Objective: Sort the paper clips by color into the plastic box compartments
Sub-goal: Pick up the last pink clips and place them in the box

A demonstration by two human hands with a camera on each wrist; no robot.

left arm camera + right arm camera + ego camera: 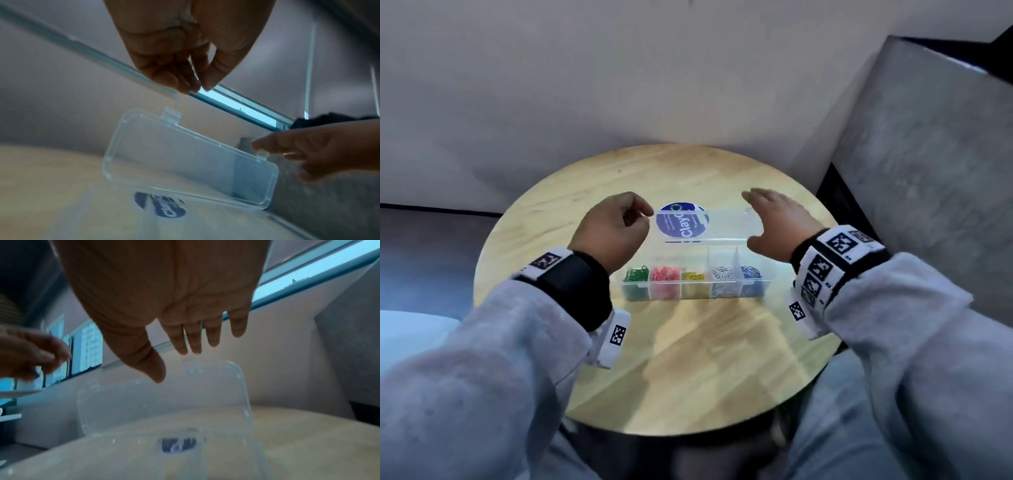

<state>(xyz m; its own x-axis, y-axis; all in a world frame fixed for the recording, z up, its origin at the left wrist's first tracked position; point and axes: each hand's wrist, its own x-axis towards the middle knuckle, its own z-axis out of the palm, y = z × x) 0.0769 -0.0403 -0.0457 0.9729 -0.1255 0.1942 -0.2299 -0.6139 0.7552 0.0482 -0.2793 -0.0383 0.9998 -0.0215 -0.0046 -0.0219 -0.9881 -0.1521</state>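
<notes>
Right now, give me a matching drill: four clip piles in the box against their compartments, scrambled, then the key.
Column 1:
1. green paper clips
2. yellow paper clips
3. blue paper clips
4. pink paper clips

Column 2, compartments of the clear plastic box in the head view:
A. far right
B. second from left
C. far left
D. middle

Pairs: 1-C, 2-D, 3-A, 4-B

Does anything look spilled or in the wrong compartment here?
Nothing stands out. The plastic box sits level on the round table, lid raised, with green, pink, yellow, white and blue clips each in their own compartment; no stray clips visible.
</notes>
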